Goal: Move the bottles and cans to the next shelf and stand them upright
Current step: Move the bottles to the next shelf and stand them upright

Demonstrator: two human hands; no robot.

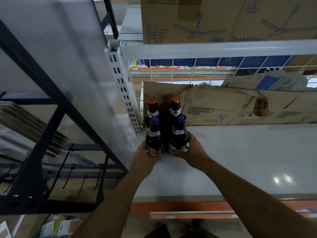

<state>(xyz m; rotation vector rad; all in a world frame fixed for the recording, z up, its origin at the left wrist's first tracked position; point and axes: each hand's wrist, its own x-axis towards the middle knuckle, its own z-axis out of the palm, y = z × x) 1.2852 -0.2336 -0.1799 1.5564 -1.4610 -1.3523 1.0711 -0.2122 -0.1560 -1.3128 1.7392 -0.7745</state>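
Bottles with blue caps are held one per hand: the left blue-capped bottle (153, 134) is clamped low by the curled fingers (148, 152) of the left hand (144, 158), the right blue-capped bottle (179, 133) likewise by the right hand (193, 150). Both are upright, side by side, seemingly set on the white shelf (240, 160). Two orange-capped bottles (151, 109) stand just beyond the fingers. Should the pair be pushed further in, the rear bottles could be knocked over, or glass struck against glass.

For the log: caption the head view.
Left hand and right hand each grip an upright blue-capped bottle near two orange-capped bottles on the shelf.
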